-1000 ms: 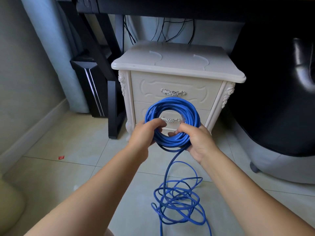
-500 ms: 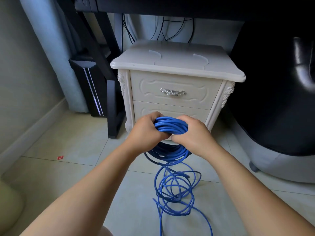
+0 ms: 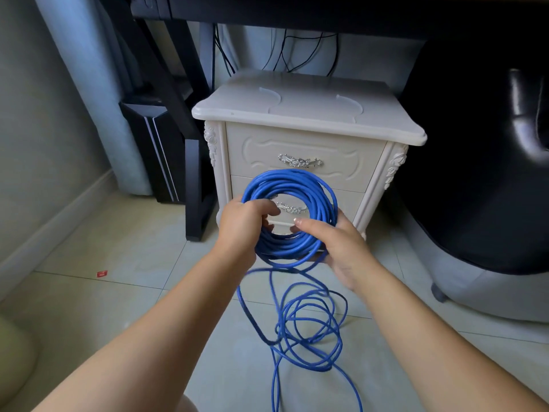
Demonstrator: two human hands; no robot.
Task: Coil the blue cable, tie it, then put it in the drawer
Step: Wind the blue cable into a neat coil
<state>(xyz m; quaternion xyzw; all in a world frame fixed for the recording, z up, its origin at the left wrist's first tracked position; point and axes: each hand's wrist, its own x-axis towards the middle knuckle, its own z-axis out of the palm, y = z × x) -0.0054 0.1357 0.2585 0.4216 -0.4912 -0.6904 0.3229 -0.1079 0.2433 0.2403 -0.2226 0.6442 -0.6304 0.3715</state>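
Seen from the head, the blue cable is only partly coiled. A round bunch is sitting between the hands, and loose loops are lying on the floor below them. Nothing is tying it yet, and the drawers beyond the hands are closed. The left hand is curling round the bunch's left side. The right hand is gripping its lower right.
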